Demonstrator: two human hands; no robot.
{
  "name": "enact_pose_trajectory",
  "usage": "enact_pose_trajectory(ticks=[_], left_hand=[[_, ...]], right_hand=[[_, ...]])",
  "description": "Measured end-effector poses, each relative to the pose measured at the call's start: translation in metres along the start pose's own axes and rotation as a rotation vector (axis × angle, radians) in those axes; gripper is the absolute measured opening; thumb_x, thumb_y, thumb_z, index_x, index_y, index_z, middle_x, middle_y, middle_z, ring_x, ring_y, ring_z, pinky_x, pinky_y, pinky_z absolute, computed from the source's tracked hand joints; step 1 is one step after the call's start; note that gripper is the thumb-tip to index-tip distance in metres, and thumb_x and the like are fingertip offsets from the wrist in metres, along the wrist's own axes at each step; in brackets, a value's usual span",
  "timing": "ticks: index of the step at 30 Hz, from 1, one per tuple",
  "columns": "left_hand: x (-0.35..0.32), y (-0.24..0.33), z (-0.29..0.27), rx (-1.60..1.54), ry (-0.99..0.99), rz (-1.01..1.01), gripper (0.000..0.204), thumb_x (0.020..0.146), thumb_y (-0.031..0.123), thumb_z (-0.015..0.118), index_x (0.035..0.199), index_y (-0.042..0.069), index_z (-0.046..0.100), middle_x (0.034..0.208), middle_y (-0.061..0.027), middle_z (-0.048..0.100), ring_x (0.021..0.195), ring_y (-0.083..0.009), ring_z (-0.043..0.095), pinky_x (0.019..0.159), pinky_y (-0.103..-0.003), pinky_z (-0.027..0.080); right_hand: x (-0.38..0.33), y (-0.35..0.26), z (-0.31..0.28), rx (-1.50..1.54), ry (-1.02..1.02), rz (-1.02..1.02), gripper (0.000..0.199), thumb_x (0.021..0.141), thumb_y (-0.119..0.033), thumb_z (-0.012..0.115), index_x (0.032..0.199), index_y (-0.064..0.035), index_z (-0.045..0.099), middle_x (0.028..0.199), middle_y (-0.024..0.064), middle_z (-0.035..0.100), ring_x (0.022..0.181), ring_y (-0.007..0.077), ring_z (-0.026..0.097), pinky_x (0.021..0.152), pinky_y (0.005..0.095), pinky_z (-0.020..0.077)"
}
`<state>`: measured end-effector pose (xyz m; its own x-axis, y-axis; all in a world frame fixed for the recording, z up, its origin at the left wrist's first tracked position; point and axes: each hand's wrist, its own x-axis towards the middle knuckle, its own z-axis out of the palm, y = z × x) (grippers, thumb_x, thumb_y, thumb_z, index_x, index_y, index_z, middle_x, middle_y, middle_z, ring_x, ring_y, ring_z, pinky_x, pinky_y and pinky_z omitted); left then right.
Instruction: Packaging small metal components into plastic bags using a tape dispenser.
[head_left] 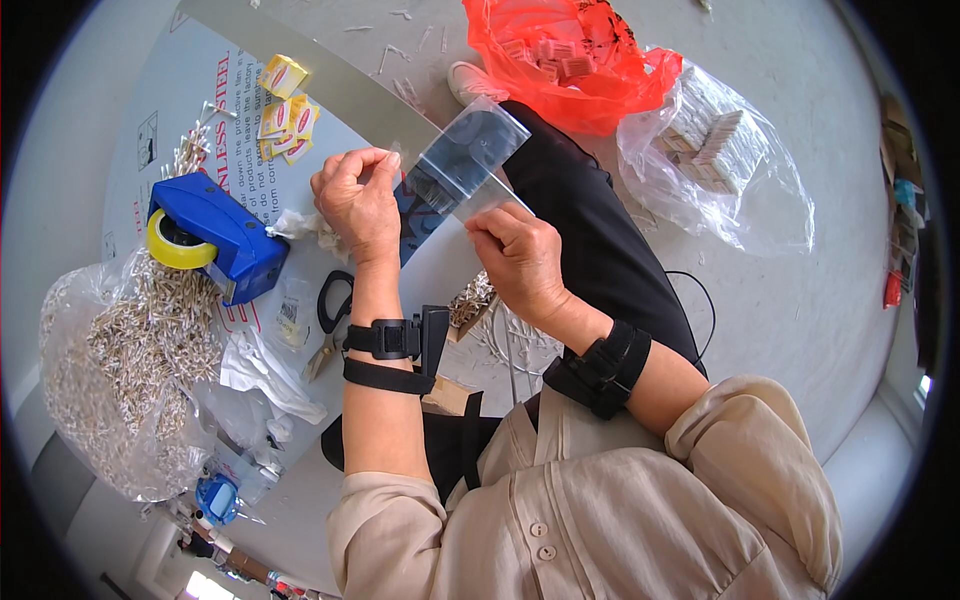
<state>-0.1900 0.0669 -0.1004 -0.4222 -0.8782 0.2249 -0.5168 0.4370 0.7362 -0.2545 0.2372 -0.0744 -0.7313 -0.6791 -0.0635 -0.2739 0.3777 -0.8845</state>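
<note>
A stack of clear, flat plastic pieces [472, 145], possibly small bags, lies across the edge of the metal-topped table by my right leg. My left hand [362, 200] is raised left of it, thumb and forefinger pinched together; what they hold, if anything, is too small to make out. Closed at the near corner of the plastic, my right hand [522, 262] pinches a clear piece by its edge. Beyond my left hand lie several small yellow-and-white packs [290, 125]. A blue tape dispenser [240, 240] with a yellow roll stands to the left.
A big clear bag of cotton swabs [150, 350] spills over at the left. Black-handled scissors [333, 305] lie near my left forearm. A red plastic bag [580, 70] holding small packs and a clear bag of white packs [720, 150] rest on the floor at far right.
</note>
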Motion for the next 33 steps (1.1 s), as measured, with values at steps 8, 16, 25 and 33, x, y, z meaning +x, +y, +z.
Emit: enact_pose_trajectory(ticks=[8,16,25,33], left_hand=[[-0.0001,-0.0004,-0.0003,0.015,0.008,0.019,0.012,0.065,0.008,0.079,0.073,0.012,0.071,0.075,0.0023,0.062,0.082,-0.02,0.051,0.077,-0.034,0.044],[-0.0006,-0.0006,0.0001,0.019,0.013,0.036,0.013,0.065,0.008,0.08,0.073,0.012,0.071,0.074,0.0023,0.062,0.081,-0.0203,0.051,0.077,-0.034,0.043],[-0.0017,-0.0004,0.0009,0.008,0.021,0.058,0.013,0.065,0.008,0.08,0.073,0.012,0.071,0.076,0.0022,0.061,0.082,-0.0206,0.051,0.077,-0.034,0.043],[-0.0006,0.0015,0.0009,0.005,0.032,0.018,0.018,0.064,0.008,0.081,0.077,0.009,0.069,0.078,-0.0002,0.063,0.082,-0.0211,0.051,0.079,-0.035,0.043]], right_hand=[[-0.0002,-0.0003,0.0008,-0.005,-0.005,-0.004,0.004,0.077,-0.003,0.065,0.079,-0.0051,0.068,0.079,0.0106,0.065,0.071,0.0304,0.065,0.062,0.0365,0.0524],[0.0003,-0.0004,0.0007,-0.005,0.0,0.002,0.004,0.076,-0.003,0.065,0.079,-0.005,0.067,0.079,0.0107,0.065,0.071,0.0309,0.064,0.062,0.037,0.0523],[0.0,-0.0003,-0.0003,-0.021,0.001,-0.005,0.005,0.075,-0.003,0.066,0.079,-0.0051,0.067,0.079,0.0107,0.065,0.071,0.0312,0.064,0.062,0.0373,0.0524],[0.0009,-0.0006,0.0014,-0.036,0.005,-0.006,0.003,0.076,-0.004,0.065,0.078,-0.0052,0.067,0.079,0.0109,0.065,0.071,0.0316,0.064,0.061,0.0379,0.0522]])
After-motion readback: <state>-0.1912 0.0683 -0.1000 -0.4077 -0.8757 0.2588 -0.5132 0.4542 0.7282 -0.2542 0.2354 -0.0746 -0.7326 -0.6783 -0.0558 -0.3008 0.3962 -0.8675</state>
